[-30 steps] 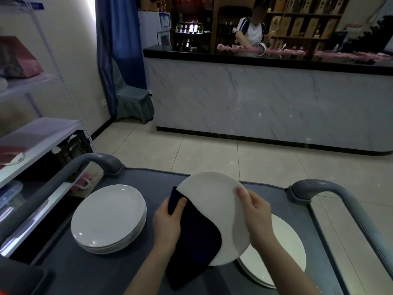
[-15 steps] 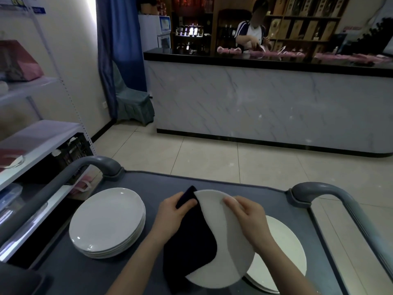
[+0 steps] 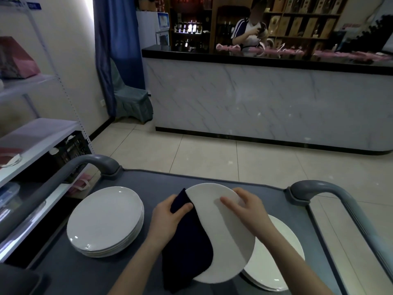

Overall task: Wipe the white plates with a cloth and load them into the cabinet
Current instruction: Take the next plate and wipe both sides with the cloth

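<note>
I hold a white plate [image 3: 225, 235] above a grey cart [image 3: 68, 273]. My left hand [image 3: 168, 216] grips a dark navy cloth [image 3: 187, 248] against the plate's left side, thumb on top of the cloth. My right hand [image 3: 246, 207] holds the plate's upper right rim, its fingers spread over the plate's face. A stack of white plates [image 3: 106, 220] lies on the cart at the left. Another low stack of white plates [image 3: 276, 260] lies at the right, partly hidden under the held plate.
Grey cart handles rise at the left [image 3: 93, 162] and right [image 3: 314, 188]. A white shelf rack [image 3: 36, 133] stands at the left. A marble-fronted counter [image 3: 265, 99] with a person [image 3: 246, 28] behind it crosses the far room. Tiled floor [image 3: 212, 154] lies between.
The plate has tilted flatter and lower over the cart. My right hand has slid across the plate's top rim, and my left hand with the cloth has shifted up its left side.
</note>
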A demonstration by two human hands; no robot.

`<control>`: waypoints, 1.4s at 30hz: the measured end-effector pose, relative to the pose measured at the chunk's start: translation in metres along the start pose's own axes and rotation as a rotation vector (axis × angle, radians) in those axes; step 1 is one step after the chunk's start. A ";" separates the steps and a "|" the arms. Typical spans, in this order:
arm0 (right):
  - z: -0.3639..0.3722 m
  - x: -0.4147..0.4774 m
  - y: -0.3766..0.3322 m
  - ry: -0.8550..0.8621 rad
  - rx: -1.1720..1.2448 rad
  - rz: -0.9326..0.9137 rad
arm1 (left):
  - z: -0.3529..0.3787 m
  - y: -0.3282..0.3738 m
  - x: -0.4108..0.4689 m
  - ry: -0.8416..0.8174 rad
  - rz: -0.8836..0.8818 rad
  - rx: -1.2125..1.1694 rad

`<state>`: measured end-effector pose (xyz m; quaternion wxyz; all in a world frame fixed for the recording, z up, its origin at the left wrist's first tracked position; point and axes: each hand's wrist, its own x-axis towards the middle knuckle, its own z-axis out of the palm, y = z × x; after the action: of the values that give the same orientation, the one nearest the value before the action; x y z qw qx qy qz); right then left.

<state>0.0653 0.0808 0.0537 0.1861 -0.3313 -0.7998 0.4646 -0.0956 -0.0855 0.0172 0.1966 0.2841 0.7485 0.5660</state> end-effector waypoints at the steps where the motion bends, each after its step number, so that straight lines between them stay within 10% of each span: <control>1: -0.002 0.002 0.002 -0.047 -0.028 0.004 | -0.002 0.002 0.004 -0.035 0.033 0.039; 6: 0.004 0.001 0.004 -0.063 0.024 -0.010 | -0.003 0.000 0.003 -0.101 -0.013 0.008; 14: 0.038 -0.021 0.006 0.453 0.506 0.245 | 0.039 -0.002 -0.028 0.409 -0.288 -0.368; 25: 0.005 -0.004 -0.005 -0.035 -0.018 -0.067 | -0.007 0.014 0.014 -0.239 0.062 0.046; 34: 0.056 -0.026 -0.006 0.611 0.603 0.358 | 0.043 0.008 -0.028 0.385 -0.295 -0.441; 42: 0.030 -0.031 0.008 0.303 0.238 0.084 | 0.027 -0.001 -0.021 0.293 -0.404 -0.596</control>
<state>0.0720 0.0436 0.0320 0.3227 -0.4062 -0.6874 0.5083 -0.0632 -0.0792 0.0078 0.2690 -0.0222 0.6123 0.7431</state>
